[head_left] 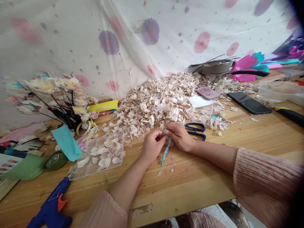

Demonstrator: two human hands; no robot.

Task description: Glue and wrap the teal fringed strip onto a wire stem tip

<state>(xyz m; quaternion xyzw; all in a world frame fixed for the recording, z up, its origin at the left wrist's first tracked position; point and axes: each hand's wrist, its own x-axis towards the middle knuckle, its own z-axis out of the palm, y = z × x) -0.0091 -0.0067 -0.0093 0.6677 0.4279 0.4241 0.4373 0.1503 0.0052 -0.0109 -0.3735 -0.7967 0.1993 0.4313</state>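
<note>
A bundle of thin teal thread [165, 152] hangs between the two hands, low over the wooden desk [213, 164] and just in front of the heap of pale dried husk petals [161, 101]. The left hand [152, 145] and the right hand [180, 136] each have a closed grip on its top end. The step looks like binding thread to a small pale piece, which calls for a steady, tight pinch. Blue-handled scissors [196, 130] lie just behind the right hand.

A wooden table [249, 139] bears a husk pile [161, 101], scissors [199, 135], glue gun [51, 209].
</note>
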